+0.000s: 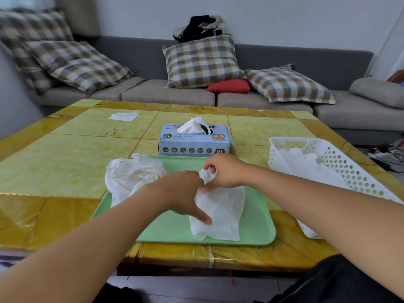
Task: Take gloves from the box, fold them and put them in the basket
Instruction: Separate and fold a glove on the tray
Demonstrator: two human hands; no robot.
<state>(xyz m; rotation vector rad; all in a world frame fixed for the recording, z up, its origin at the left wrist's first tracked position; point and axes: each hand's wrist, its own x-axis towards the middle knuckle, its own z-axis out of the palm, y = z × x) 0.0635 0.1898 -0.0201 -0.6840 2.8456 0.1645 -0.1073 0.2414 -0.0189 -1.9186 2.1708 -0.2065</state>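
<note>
The folding step is in hand. A white glove (220,213) lies flat on the green tray (255,226) at the near edge of the desk (65,162). The left hand (181,193) presses down on it, thumb stretched out onto the glove's near left part; whether its other fingers curl round the material cannot be told, as the back of the hand hides them. The right hand (220,171) pinches the glove's far end between thumb and fingers and lifts it a little off the tray.

A crumpled heap of white gloves (131,176) sits on the tray's left side, just beside the left wrist. The glove box (193,141) stands just behind the tray, with one glove poking out of its top slot. The white basket (341,162) stands to the right of the tray and already holds some white folded pieces.

Next, judging by the grip, the right hand should bring the lifted end over toward the near edge while the left keeps the glove pinned, then flatten the fold. The thin material looks limp and may bunch, so the crease needs pressing before the glove goes across into the basket.
</note>
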